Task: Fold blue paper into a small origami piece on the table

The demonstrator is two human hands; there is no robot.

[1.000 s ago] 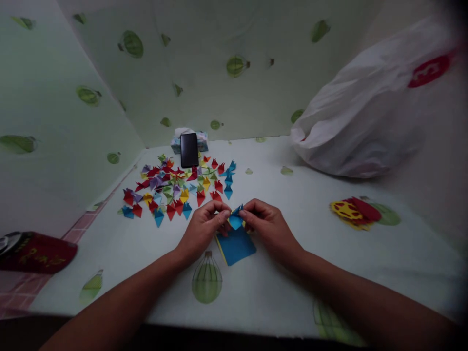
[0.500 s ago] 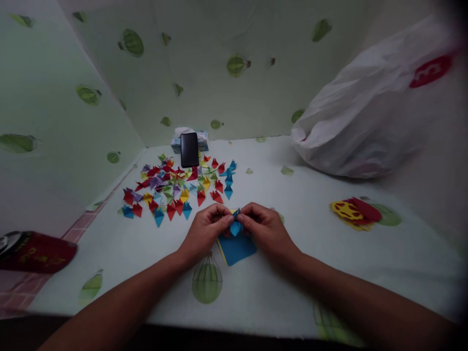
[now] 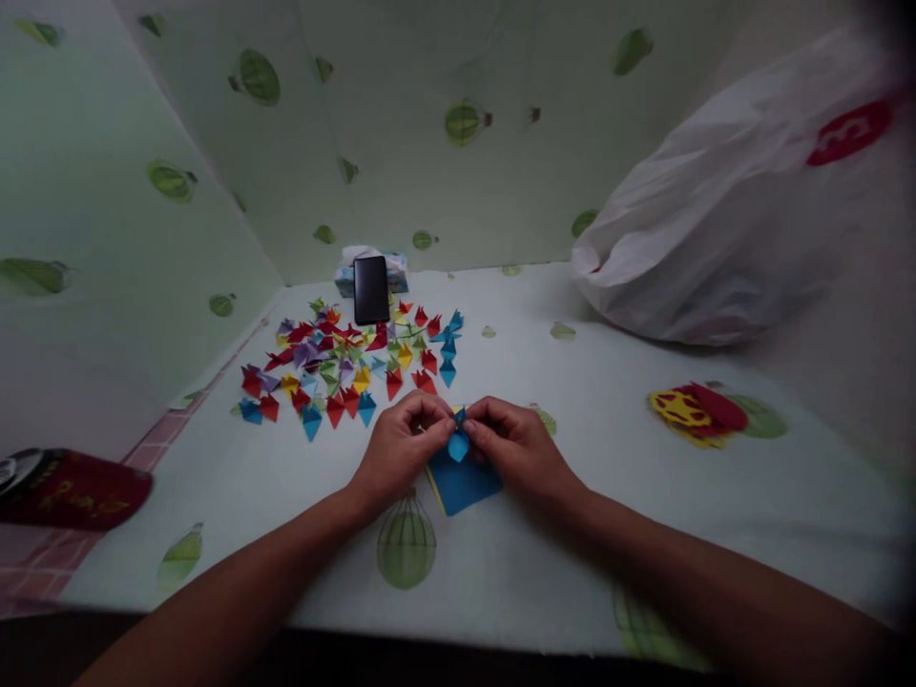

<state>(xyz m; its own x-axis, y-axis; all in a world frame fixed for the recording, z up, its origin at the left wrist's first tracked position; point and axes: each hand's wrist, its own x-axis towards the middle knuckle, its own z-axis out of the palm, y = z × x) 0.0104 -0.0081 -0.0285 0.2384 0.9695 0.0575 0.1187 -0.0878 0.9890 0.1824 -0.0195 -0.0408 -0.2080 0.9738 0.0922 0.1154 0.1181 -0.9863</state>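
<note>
A small blue folded-paper crane [image 3: 458, 446] is pinched between my two hands, its pointed parts up between the fingertips. My left hand [image 3: 409, 437] grips it from the left with thumb and forefinger. From the other side my right hand [image 3: 513, 437] pinches it the same way, the fingertips of both hands close together. Just below lies a stack of square paper [image 3: 465, 487], blue on top with a yellow edge showing at the left. Beyond my left hand spreads a group of many-coloured paper cranes [image 3: 343, 367] in red, blue, green, yellow and purple.
A black phone [image 3: 370, 290] leans on a tissue box [image 3: 397, 272] behind the cranes. Red and yellow cut-out pieces [image 3: 694, 415] lie at the right. A white plastic bag [image 3: 701, 219] stands at the back right, and a red can [image 3: 75, 489] at the left edge.
The blue crane has turned and shifted slightly left between my fingertips. Both hands keep their pinch at nearly the same spot, and the things on the table stay put.
</note>
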